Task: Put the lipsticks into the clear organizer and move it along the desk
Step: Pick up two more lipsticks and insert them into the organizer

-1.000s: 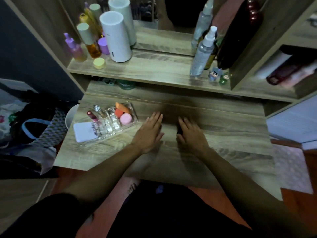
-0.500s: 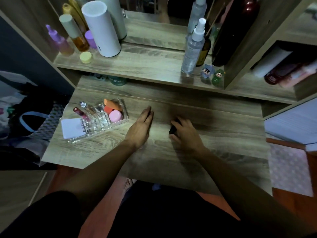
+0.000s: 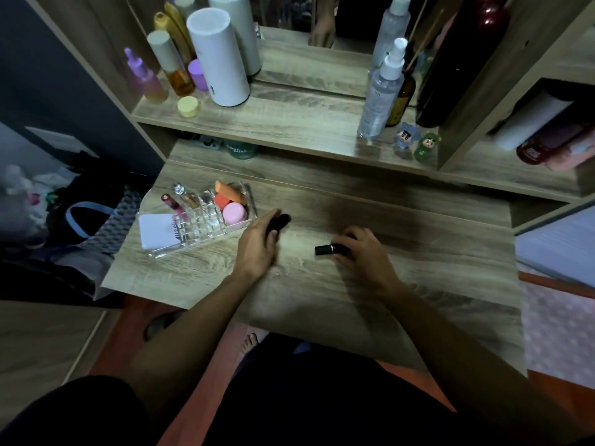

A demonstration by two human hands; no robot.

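The clear organizer [image 3: 238, 228] stands at the left of the wooden desk [image 3: 434, 252]. It holds a pink lip gloss [image 3: 174, 206], a small glass bottle [image 3: 186, 196], orange and pink sponges [image 3: 230, 201] and a white compact [image 3: 157, 230]. My left hand [image 3: 257, 243] is closed around a black lipstick [image 3: 280, 222] just right of the organizer. Further right, my right hand [image 3: 360, 252] grips a second black lipstick [image 3: 326, 249], which lies sideways close to the desk surface.
The shelf above carries a white cylinder [image 3: 219, 59], spray bottles [image 3: 383, 88], coloured bottles [image 3: 145, 75] at the left and two small figurines [image 3: 415, 143]. A dark bag [image 3: 83, 207] sits off the desk's left edge. My legs are under the front edge.
Both hands were flat on the desk a second ago. Each has since closed on a black lipstick, and my left hand has shifted left toward the organizer.
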